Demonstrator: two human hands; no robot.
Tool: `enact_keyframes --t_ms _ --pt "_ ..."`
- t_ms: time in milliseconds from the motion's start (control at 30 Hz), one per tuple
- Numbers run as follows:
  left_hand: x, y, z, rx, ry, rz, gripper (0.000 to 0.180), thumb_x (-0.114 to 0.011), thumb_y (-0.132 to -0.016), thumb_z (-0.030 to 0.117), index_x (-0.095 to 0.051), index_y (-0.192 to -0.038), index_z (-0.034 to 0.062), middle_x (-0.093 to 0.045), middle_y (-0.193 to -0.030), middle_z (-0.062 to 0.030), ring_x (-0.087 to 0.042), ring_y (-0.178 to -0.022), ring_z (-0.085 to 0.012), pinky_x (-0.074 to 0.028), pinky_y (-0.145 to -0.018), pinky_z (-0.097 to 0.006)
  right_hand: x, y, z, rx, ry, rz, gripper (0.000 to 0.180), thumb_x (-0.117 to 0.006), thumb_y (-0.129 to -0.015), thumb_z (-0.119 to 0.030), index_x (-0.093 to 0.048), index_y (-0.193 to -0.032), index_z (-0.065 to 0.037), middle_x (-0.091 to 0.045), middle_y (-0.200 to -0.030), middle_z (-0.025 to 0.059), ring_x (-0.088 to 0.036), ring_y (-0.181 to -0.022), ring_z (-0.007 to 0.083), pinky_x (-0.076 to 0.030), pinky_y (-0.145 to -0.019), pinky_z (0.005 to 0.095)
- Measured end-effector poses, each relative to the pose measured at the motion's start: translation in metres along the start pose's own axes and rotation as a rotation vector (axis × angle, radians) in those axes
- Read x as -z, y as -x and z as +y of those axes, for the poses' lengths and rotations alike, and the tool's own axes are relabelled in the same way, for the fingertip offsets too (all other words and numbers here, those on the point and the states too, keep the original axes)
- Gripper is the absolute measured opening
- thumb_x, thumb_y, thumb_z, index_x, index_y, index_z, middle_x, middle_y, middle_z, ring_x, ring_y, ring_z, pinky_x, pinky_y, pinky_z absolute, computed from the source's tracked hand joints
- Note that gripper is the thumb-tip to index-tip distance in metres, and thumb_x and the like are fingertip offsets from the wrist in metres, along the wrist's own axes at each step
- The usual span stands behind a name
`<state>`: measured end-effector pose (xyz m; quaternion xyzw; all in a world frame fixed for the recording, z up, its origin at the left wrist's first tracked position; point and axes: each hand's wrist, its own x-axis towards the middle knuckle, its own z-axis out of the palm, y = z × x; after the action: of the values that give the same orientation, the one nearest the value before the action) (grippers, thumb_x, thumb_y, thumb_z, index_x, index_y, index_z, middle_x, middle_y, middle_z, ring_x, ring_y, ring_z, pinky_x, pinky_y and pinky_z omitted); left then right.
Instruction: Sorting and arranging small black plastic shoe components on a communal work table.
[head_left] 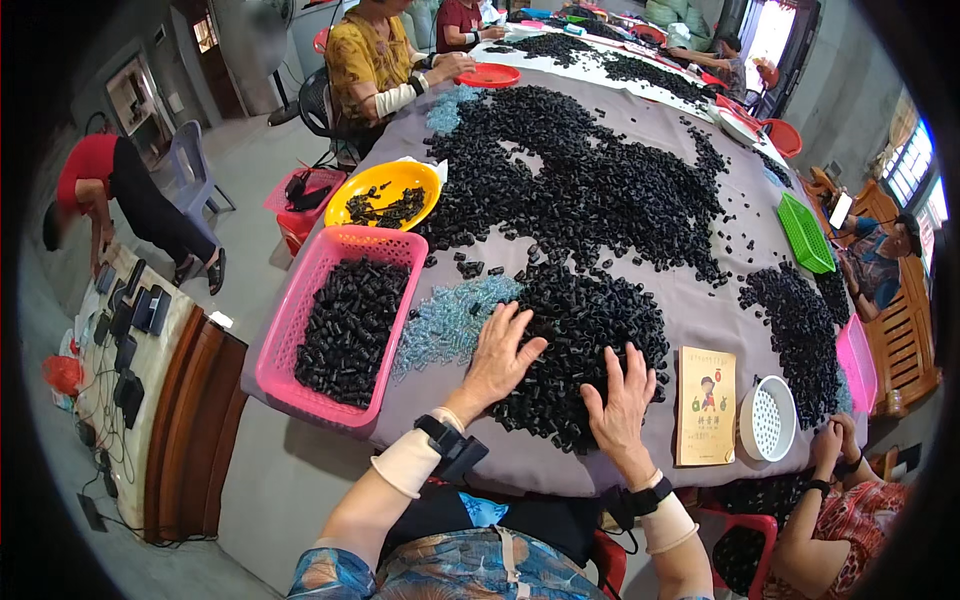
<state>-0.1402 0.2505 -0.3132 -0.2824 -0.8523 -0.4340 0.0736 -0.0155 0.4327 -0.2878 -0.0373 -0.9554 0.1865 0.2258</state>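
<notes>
1. Black parts (580, 345) lay heaped on the grey cloth (700, 300);
2. Left hand (497, 357) was spread, fingers apart, at the heap's left;
3. Right hand (617, 412) was likewise spread, near-right; contact beneath was unclear.

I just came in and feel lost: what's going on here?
The person's left hand and right hand, both spread open, are at the near sides of a heap of small black pieces on a grey cloth. At left, translucent bluish pieces lie beside a pink perforated basket full of black parts. Neither hand grips anything visible.
</notes>
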Motion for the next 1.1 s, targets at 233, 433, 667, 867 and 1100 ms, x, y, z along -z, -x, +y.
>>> enact_keyframes --t_ms 233,433,667,867,1100 --pt "-0.024 -0.005 0.025 -0.105 -0.102 -0.029 0.065 -0.044 -0.093 0.052 -0.041 -0.135 0.0027 -0.034 -0.141 -0.0221 -0.025 -0.134 -0.0416 -0.02 -0.109 -0.049 -0.007 0.008 0.007 -0.191 -0.033 -0.003 0.063 -0.057 -0.086 -0.038 -0.038 -0.139 -0.011 -0.023 -0.146 0.0212 -0.019 -0.136 0.0405 -0.011 -0.108 0.0574" --pt "-0.038 -0.011 0.036 -0.135 -0.224 -0.001 0.059 -0.049 -0.092 0.043 -0.04 -0.136 0.0046 -0.036 -0.141 -0.021 -0.028 -0.131 -0.0434 -0.023 -0.108 -0.052 -0.016 -0.011 0.017 -0.157 0.062 0.01 0.06 -0.056 -0.087 -0.036 -0.039 -0.139 -0.011 -0.03 -0.144 0.0189 -0.023 -0.135 0.0376 -0.014 -0.107 0.0572" --pt "-0.051 -0.021 0.039 -0.131 -0.224 0.004 0.058 -0.053 -0.091 0.038 -0.04 -0.136 0.004 -0.036 -0.141 -0.0204 -0.029 -0.131 -0.0441 -0.023 -0.107 -0.053 -0.023 -0.03 0.035 -0.104 0.064 0.026 0.058 -0.054 -0.088 -0.036 -0.039 -0.139 -0.011 -0.034 -0.143 0.0179 -0.028 -0.134 0.0361 -0.019 -0.106 0.0547" --pt "-0.045 -0.028 0.041 -0.115 -0.238 -0.076 0.058 -0.051 -0.091 0.042 -0.044 -0.133 0.0036 -0.034 -0.142 -0.0219 -0.027 -0.132 -0.0448 -0.02 -0.108 -0.053 -0.02 -0.038 0.051 -0.035 0.08 0.004 0.057 -0.056 -0.086 -0.027 -0.039 -0.139 -0.011 -0.035 -0.142 0.0194 -0.029 -0.132 0.0372 -0.024 -0.106 0.0494" --pt "-0.025 -0.022 0.044 -0.062 -0.019 0.274 0.026 -0.056 -0.09 0.023 -0.06 -0.108 0.0033 -0.05 -0.12 -0.0161 -0.047 -0.109 -0.0341 -0.039 -0.093 -0.042 -0.012 -0.035 0.027 0.033 -0.087 0.016 0.048 -0.061 -0.085 -0.02 -0.048 -0.129 -0.005 -0.035 -0.139 0.0232 -0.035 -0.127 0.0397 -0.029 -0.104 0.0454"
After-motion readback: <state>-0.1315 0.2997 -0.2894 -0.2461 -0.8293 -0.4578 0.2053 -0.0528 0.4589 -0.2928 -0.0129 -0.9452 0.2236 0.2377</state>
